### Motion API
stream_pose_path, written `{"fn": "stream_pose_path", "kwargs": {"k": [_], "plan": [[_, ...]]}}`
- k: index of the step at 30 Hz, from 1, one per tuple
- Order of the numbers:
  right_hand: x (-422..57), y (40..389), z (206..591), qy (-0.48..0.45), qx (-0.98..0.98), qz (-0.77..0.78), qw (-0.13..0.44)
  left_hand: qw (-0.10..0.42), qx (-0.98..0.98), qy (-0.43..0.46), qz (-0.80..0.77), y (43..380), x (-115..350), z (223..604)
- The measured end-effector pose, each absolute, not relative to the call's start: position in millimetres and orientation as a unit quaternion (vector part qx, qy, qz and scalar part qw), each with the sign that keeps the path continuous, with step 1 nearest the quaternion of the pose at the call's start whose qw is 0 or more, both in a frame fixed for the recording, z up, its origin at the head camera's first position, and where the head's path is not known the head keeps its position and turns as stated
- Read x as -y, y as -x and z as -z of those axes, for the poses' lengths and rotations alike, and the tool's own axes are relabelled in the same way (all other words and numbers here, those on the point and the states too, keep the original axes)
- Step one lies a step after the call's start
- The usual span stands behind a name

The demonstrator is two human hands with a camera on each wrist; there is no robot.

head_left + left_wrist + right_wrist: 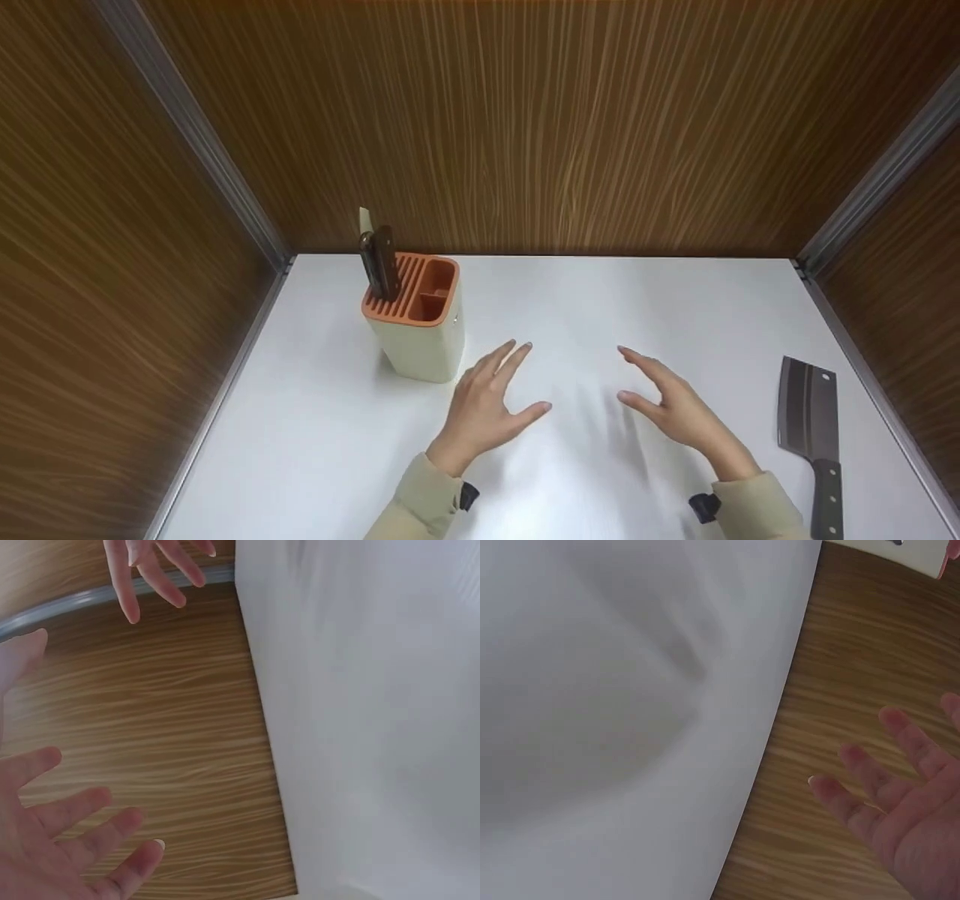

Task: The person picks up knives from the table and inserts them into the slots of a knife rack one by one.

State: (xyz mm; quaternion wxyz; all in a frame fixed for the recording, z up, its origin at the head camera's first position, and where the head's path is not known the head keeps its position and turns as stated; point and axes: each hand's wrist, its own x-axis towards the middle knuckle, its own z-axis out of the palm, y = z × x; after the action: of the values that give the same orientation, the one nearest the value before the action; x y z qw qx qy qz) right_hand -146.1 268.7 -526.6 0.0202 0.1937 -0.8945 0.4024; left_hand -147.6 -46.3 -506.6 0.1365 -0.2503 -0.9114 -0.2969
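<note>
My left hand hovers over the white table with its fingers spread and nothing in them. Just beyond it, to the left, stands a cream knife block with an orange slotted top. Two dark-handled knives stand in its left slots, with a pale upright piece behind them. My right hand is held apart from the left, facing it, fingers extended and holding nothing. Right of that hand, a cleaver with a dark handle lies flat, blade pointing away. Spread fingers of the left hand show in the left wrist view.
Brown wood-grain panels wall the white table at the back and both sides. Grey metal strips run along the corners. The cleaver lies close to the right edge; part of the knife block shows in the right wrist view.
</note>
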Motion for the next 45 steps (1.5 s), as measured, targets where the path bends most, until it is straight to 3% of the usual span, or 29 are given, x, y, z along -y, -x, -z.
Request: {"fn": "stream_pose_path", "kwargs": {"k": [10, 19, 39, 45], "plan": [[-319.3, 128.2, 533.9, -0.144, 0.913, -0.381, 0.027, 0.096, 0.91, 0.253, 0.314, 142.6, 24.0, 523.1], [-364.6, 107.9, 541.8, -0.102, 0.928, -0.35, 0.079, 0.074, 0.904, 0.266, 0.327, 138.4, 3.3, 530.9], [-447.2, 71.5, 558.1, 0.073, 0.962, -0.242, -0.1, 0.048, 0.899, 0.287, 0.327, 127.5, -19.0, 542.0], [-455.8, 66.0, 562.0, 0.128, 0.956, -0.234, -0.12, 0.041, 0.899, 0.289, 0.327, 123.8, -22.9, 545.0]]}}
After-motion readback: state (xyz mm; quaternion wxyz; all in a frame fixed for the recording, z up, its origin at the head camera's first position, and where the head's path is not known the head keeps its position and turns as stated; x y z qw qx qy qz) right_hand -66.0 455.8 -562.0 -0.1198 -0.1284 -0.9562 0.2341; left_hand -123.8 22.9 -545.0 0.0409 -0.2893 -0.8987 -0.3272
